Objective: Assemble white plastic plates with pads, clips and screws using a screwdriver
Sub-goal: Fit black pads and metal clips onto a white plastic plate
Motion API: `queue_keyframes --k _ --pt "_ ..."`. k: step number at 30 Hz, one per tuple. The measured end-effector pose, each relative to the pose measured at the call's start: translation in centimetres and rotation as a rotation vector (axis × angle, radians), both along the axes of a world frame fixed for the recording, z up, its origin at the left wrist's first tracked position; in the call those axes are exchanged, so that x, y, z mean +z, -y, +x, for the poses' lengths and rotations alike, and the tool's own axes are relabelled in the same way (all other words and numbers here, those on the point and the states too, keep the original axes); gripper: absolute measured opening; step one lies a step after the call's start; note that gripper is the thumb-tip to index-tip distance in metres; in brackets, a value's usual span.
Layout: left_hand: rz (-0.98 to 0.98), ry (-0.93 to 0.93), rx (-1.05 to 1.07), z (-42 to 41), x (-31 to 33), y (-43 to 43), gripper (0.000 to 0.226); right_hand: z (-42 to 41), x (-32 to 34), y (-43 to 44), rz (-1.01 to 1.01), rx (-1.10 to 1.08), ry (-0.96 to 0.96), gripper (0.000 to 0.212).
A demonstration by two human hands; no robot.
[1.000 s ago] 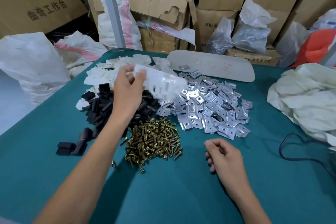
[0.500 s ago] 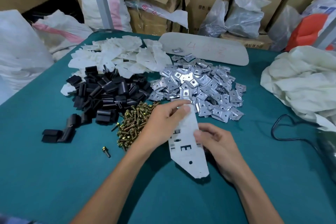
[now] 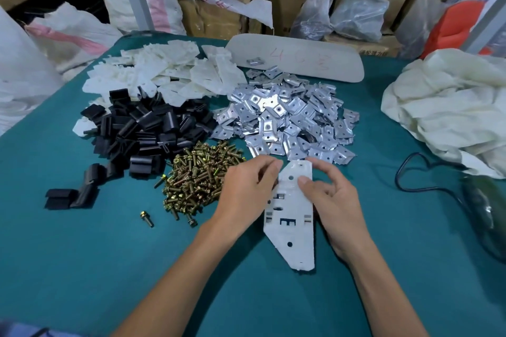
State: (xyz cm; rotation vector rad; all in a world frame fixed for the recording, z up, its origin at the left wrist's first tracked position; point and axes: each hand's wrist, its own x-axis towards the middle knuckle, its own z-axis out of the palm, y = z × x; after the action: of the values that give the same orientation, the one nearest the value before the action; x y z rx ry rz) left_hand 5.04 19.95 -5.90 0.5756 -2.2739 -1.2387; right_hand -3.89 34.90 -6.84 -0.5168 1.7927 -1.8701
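Left hand (image 3: 246,189) is curled at the far left edge of one white plate (image 3: 291,230), fingers bent round that edge and gripping it. My right hand (image 3: 332,200) grips the same plate from the other side: the thumb presses on its face beside a round hole, and the fingers curl over the far right corner. So both hands are grasping the plate, neither released.

That plate is on the teal desk (image 3: 82,268) straight in front of me. Its narrow end points at the clips (image 3: 287,117) and its wider, angled end is nearest me. I cannot tell whether it lies flat or is tipped up a little. Its face shows slots, two round holes and an E-shaped cutout.

Just left of my left hand is the heap of brass screws (image 3: 200,175), with one loose screw (image 3: 146,217) apart from it on the near side. Beyond the screws lie the black pads (image 3: 147,126), a few of them strayed to the left. Behind those is the pile of spare plates (image 3: 164,71). A grey board (image 3: 295,60) lies past the clips, with one clip on it. At the right are crumpled white cloth (image 3: 451,107) and a black cable (image 3: 410,169).
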Motion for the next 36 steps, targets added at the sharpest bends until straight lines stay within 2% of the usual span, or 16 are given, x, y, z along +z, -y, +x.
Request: queue_keyframes --k 6,10,13,15,18,21,27,30,34,36 --pt "-0.211 0.055 0.06 0.2 1.3 1.1 0.014 -0.2 -1.2 0.1 0.232 -0.112 -0.344 0.024" --pt "-0.369 0.142 0.129 -0.1 2.9 5.7 0.018 -0.4 -1.5 0.2 0.373 -0.141 -0.466 0.031" --pt "-0.546 0.243 0.25 -0.4 3.8 10.5 0.021 -0.6 -1.6 0.1 0.359 -0.125 -0.459 0.025" --pt "-0.611 0.413 0.288 -0.3 4.0 13.1 0.025 -0.6 -1.8 0.0 0.324 -0.122 -0.417 0.017" --pt "-0.676 0.746 0.205 0.0 3.9 14.8 0.041 -0.7 -1.9 0.1 0.3 -0.127 -0.398 0.013" --pt "-0.742 0.823 0.18 0.1 3.7 15.3 0.048 -0.7 -1.9 0.0 0.279 -0.14 -0.371 0.01" --pt "-0.799 0.741 0.152 0.3 4.3 15.5 0.034 -0.9 -1.8 -0.1 0.281 -0.135 -0.359 0.007" --pt "-0.729 0.699 0.155 0.7 4.3 15.7 0.033 -1.0 -1.8 0.0 0.274 -0.135 -0.351 0.007" --pt "-0.633 0.477 0.214 1.5 4.5 14.9 0.032 -1.0 -1.8 0.1 0.274 -0.125 -0.347 0.009" --pt "-0.448 0.326 0.22 1.6 5.0 13.5 0.032 -1.0 -1.8 0.1 0.28 -0.123 -0.338 0.009"
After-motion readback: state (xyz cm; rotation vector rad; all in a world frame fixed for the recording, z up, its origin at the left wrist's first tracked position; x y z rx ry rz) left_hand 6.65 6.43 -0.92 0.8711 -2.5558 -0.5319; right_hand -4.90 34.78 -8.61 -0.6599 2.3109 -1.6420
